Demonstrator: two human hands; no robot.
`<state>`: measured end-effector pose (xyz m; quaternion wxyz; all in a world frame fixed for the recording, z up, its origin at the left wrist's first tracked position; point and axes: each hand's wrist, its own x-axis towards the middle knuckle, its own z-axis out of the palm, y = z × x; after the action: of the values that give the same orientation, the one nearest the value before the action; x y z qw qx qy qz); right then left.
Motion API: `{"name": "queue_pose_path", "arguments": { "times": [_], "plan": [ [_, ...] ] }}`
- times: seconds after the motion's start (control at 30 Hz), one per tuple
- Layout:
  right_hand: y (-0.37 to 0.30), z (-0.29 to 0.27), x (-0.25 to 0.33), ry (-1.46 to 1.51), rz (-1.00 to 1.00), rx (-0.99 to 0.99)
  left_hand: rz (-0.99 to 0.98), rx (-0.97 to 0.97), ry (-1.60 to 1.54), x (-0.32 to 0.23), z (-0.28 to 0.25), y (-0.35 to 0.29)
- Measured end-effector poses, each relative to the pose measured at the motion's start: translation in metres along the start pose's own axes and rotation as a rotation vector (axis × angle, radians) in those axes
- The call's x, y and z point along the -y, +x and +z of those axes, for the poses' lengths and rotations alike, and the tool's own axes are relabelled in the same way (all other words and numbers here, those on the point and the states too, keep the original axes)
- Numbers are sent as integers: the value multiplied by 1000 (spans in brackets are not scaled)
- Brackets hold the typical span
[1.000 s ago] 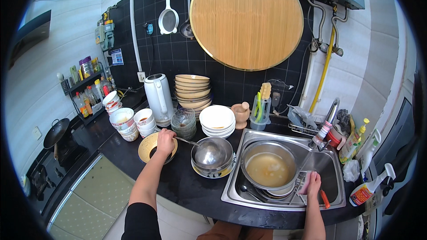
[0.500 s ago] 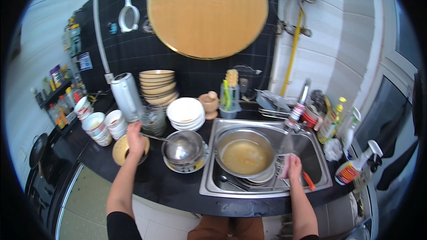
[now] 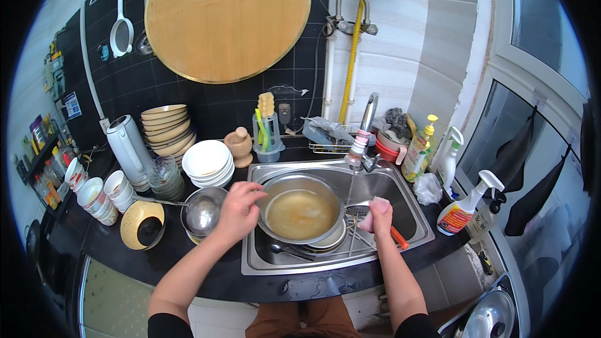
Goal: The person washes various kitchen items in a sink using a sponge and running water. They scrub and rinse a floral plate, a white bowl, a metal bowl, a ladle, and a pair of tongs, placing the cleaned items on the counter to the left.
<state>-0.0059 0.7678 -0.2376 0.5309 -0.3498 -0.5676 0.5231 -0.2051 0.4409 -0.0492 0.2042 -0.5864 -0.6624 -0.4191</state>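
Note:
My left hand is at the left rim of a metal basin, fingers loosely bent and apart, with nothing seen in it. Cloudy yellowish water fills the basin, which rests on plates inside the steel sink. My right hand grips a pink cloth over the sink's right part, by the stream from the faucet. Beside my left hand a metal ladle lies on stacked bowls, its handle pointing left. Below my right hand is an orange-handled utensil.
Left on the counter stand a yellow bowl, stacked cups, a kettle, glasses, tan bowls and white bowls. Spray bottles and a soap bottle stand right of the sink.
My left hand has let go of the ladle's handle and moved right to the basin. The ladle stays on the bowls. My right hand remains over the sink with the cloth. The view has shifted right.

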Motion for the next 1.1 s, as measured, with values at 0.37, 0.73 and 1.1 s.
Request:
{"name": "queue_pose_path", "arguments": {
  "times": [0.37, 0.73, 1.1],
  "plan": [
    [26, -36, 27, -214, -142, -13, -245, 283, -369, -24, 96, -33],
    [-12, -42, 85, -919, -220, 73, -366, 279, -454, -33, 81, -66],
    [-20, -40, 99, -579, -200, -33, -321, 193, -438, -61, 47, -88]
  ]
}}
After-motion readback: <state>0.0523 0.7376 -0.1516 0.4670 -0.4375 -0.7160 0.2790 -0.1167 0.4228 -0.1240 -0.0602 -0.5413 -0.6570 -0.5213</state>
